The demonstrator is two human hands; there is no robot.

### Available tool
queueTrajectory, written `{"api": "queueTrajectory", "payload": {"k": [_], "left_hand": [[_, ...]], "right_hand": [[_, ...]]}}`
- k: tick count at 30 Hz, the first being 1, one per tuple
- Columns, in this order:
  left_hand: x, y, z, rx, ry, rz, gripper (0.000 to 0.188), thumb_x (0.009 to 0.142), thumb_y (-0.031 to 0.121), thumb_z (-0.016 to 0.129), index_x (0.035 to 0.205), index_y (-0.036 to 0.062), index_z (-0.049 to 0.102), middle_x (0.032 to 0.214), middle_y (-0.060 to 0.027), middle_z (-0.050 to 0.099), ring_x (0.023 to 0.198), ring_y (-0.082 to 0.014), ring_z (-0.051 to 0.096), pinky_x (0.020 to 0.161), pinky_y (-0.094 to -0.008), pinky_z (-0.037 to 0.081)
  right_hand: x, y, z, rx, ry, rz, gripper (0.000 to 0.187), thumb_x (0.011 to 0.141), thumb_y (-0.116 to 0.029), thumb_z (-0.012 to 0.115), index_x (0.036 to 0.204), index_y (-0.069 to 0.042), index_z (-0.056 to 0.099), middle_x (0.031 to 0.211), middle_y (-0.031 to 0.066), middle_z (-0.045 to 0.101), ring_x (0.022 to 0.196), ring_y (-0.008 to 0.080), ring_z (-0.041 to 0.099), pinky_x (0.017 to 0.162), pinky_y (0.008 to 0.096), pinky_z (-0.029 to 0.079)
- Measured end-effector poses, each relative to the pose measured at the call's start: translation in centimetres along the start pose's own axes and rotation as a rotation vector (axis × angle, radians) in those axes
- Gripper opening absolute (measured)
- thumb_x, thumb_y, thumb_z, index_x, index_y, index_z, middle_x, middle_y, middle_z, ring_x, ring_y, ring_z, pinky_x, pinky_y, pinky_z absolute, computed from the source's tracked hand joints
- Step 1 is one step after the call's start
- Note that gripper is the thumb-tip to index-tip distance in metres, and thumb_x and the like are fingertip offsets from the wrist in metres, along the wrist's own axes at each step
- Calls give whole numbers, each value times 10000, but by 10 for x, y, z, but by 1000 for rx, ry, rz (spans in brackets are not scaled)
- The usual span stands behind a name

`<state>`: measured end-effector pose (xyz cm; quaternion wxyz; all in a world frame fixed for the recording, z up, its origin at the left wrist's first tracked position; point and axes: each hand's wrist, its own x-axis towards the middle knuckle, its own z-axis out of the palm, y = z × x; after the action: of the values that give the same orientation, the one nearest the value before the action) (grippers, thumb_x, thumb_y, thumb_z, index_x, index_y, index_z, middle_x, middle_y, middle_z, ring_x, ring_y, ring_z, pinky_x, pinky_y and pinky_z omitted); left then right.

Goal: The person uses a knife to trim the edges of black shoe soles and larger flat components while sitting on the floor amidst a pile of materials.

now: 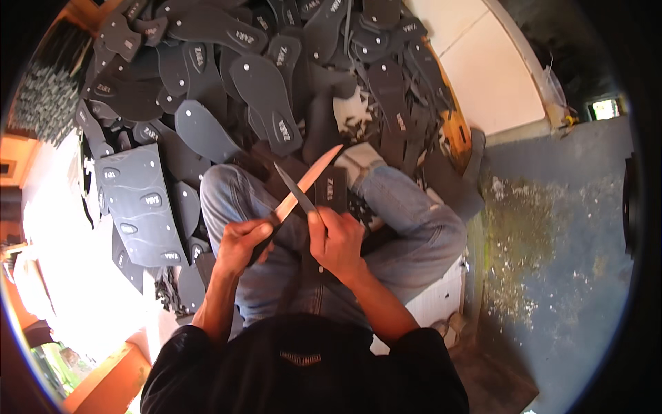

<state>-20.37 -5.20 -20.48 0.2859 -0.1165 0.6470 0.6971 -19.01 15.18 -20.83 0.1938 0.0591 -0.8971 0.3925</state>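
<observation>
My left hand (241,245) is closed round the dark handle of a long knife (321,164), whose blade slants up and to the right and catches a reddish light. My right hand (338,240) grips a second, greyer knife (287,179) with its tip pointing up and left. The two blades cross above my lap; whether they touch I cannot tell. Beyond them lie many dark sandal soles (265,103), some with pale printing. A dark sheet with several sole outlines (138,207) rests by my left knee.
My crossed legs in blue jeans (407,214) frame the work. Dark offcuts (420,138) lie among the soles, near a wooden piece (455,134). At the right is a stained blue-grey floor (572,207), with a pale tiled ledge (493,65) above it.
</observation>
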Motion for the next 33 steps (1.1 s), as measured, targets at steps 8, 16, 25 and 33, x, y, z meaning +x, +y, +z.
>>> {"api": "queueTrajectory", "payload": {"k": [8,16,25,33], "left_hand": [[-23,-17,-26,534,615,316,266,771,159,738,954,-26,684,726,-79,636,668,-88,558,609,-234,437],[-57,-80,-145,799,985,85,349,855,257,636,1073,-15,648,768,-115,654,730,-157,612,661,-279,488],[71,-18,9,900,424,653,355,817,214,652,1119,35,598,929,-136,624,830,-270,621,721,-377,492],[126,-22,17,1297,232,422,550,707,357,734,1134,82,524,960,-137,597,896,-343,598,740,-446,478]], "right_hand": [[14,-17,-3,834,-475,823,309,932,-300,485,820,-30,586,525,40,503,420,127,465,413,274,360],[-43,40,-33,579,-40,949,267,945,-251,489,900,-11,597,572,-4,473,453,50,395,419,213,323],[-92,49,-54,150,-14,758,210,881,-112,595,1036,22,549,737,78,589,650,127,551,631,273,458],[-100,53,-49,340,127,852,126,902,-108,564,985,-17,540,713,-26,503,599,50,427,540,207,358]]}}
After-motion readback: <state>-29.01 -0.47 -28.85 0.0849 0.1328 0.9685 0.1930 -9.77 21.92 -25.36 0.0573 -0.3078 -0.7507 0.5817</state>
